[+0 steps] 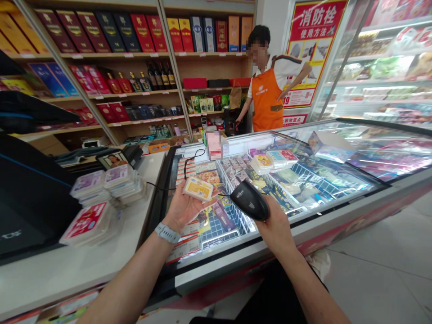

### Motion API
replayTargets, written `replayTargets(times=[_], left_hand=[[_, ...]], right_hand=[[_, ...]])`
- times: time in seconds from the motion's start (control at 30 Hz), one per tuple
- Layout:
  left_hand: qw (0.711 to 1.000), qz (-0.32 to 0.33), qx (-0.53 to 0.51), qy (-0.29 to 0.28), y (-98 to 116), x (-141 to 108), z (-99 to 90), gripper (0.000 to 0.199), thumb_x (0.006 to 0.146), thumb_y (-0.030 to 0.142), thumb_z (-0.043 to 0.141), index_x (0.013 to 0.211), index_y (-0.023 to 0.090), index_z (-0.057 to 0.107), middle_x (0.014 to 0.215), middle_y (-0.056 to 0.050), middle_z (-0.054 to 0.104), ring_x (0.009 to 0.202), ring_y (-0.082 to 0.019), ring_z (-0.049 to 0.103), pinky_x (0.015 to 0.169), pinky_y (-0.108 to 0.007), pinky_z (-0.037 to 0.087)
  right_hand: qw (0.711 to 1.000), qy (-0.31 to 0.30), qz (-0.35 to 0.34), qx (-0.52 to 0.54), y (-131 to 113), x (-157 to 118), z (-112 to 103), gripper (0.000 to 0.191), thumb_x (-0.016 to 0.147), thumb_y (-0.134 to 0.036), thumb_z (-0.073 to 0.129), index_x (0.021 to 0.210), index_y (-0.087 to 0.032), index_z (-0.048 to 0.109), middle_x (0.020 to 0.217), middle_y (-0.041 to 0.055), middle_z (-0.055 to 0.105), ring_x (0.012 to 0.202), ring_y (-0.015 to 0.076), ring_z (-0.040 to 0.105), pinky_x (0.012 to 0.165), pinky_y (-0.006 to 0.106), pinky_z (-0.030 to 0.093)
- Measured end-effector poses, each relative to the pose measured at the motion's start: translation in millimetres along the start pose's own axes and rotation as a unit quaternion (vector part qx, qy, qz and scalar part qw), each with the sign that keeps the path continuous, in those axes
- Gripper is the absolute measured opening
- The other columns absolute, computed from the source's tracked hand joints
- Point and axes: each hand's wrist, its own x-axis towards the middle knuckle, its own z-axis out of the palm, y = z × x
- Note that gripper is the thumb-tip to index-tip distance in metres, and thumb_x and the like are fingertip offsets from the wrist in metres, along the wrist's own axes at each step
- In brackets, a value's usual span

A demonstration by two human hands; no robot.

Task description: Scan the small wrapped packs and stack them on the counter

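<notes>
On my left hand (186,208), palm up, lies a small clear plastic box with a yellow label (198,188), its thumb along the near edge. My right hand (276,225) is wrapped round the handle of a black barcode scanner (250,201), whose head points left toward the box. A black cord (189,163) runs behind the left hand. Both hands are over the glass top of a chest freezer (199,261). Beyond the scanner, more small boxes with yellow, blue and red labels (274,160) rest on the glass.
Stacked boxes with purple labels (118,176) and red labels (88,222) stand on the white counter (43,285) at left, beside a black machine (30,198). An open carton (330,146) sits on the freezer's far side. A person in an orange apron (268,101) stands behind it.
</notes>
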Motion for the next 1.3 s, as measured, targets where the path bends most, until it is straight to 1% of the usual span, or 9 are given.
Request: replayTargets(times=[0.27,0.43,0.53,0.6,0.7,0.83,1.03,1.2,1.3], left_hand=[[1.000,0.001,-0.008,-0.014,0.5,7.6,-9.9,0.071,0.090,0.066,0.025,0.136,0.016,0.045,0.127,-0.022,0.059,0.116,-0.037,0.058,0.088,-0.060,0.048],[0.998,0.011,-0.009,0.057,-1.1,11.1,-10.3,0.052,0.096,0.050,0.030,0.126,0.012,0.051,0.107,-0.016,0.068,0.092,-0.023,0.069,0.074,-0.037,0.057],[0.996,0.021,0.012,0.084,-4.5,16.2,-15.8,0.036,0.097,0.037,0.038,0.118,0.013,0.055,0.093,-0.012,0.070,0.066,-0.016,0.066,0.050,-0.024,0.051],[0.994,0.041,0.015,0.103,-6.9,19.6,-20.5,0.027,0.096,0.029,0.043,0.114,0.013,0.056,0.091,-0.011,0.070,0.061,-0.014,0.064,0.045,-0.021,0.047],[0.987,0.063,0.012,0.149,-8.8,21.4,-24.2,0.019,0.094,0.021,0.048,0.107,0.013,0.058,0.094,-0.010,0.070,0.071,-0.014,0.066,0.054,-0.021,0.053],[0.984,0.072,0.025,0.161,-7.6,18.5,-21.9,0.013,0.091,0.019,0.053,0.101,0.013,0.060,0.101,-0.011,0.069,0.091,-0.021,0.068,0.074,-0.034,0.058],[0.975,0.112,0.059,0.183,-6.8,21.0,-23.4,0.009,0.085,0.019,0.062,0.092,0.013,0.064,0.085,-0.005,0.069,0.071,-0.010,0.063,0.060,-0.019,0.049],[0.970,0.163,0.119,0.138,-8.8,21.3,-25.5,0.017,0.074,0.023,0.074,0.085,0.014,0.065,0.094,-0.006,0.071,0.085,-0.013,0.064,0.084,-0.027,0.049],[0.956,0.201,0.182,0.115,-9.1,21.4,-24.7,0.028,0.068,0.028,0.078,0.089,0.014,0.065,0.099,-0.007,0.070,0.090,-0.014,0.064,0.088,-0.029,0.046]], right_hand=[[1.000,-0.003,0.003,0.001,1.3,0.2,0.5,0.037,0.074,-0.013,0.053,0.110,-0.022,0.053,0.104,0.0077,0.062,0.101,0.0268,0.059,0.087,0.042,0.048],[1.000,-0.002,0.002,0.003,0.6,0.5,-1.3,0.036,0.075,-0.014,0.054,0.110,-0.022,0.053,0.104,0.0078,0.063,0.100,0.0265,0.059,0.086,0.041,0.048],[1.000,0.000,0.002,0.005,0.9,0.8,-1.4,0.034,0.075,-0.015,0.054,0.109,-0.021,0.053,0.103,0.0074,0.063,0.099,0.0261,0.060,0.086,0.041,0.048],[1.000,0.000,0.002,0.006,1.3,1.0,-1.0,0.033,0.075,-0.015,0.054,0.108,-0.021,0.053,0.101,0.0069,0.062,0.098,0.0257,0.060,0.086,0.041,0.048],[1.000,0.001,0.003,0.010,1.6,1.0,-0.3,0.034,0.076,-0.015,0.054,0.109,-0.021,0.053,0.102,0.0069,0.062,0.099,0.0258,0.059,0.087,0.041,0.047],[1.000,0.003,-0.003,0.013,0.6,1.1,-0.3,0.034,0.077,-0.016,0.054,0.110,-0.021,0.053,0.103,0.0070,0.062,0.100,0.0259,0.059,0.087,0.042,0.047],[1.000,-0.003,0.007,0.006,-0.6,1.8,-1.4,0.032,0.077,-0.018,0.055,0.108,-0.021,0.054,0.103,0.0077,0.062,0.100,0.0265,0.059,0.088,0.043,0.047],[1.000,-0.009,0.005,0.003,1.5,1.8,0.1,0.035,0.077,-0.017,0.055,0.112,-0.022,0.054,0.104,0.0073,0.063,0.101,0.0262,0.059,0.088,0.041,0.047],[1.000,-0.015,-0.003,0.001,1.4,3.2,1.7,0.038,0.076,-0.016,0.055,0.114,-0.022,0.054,0.106,0.0072,0.063,0.102,0.0260,0.059,0.088,0.041,0.047]])
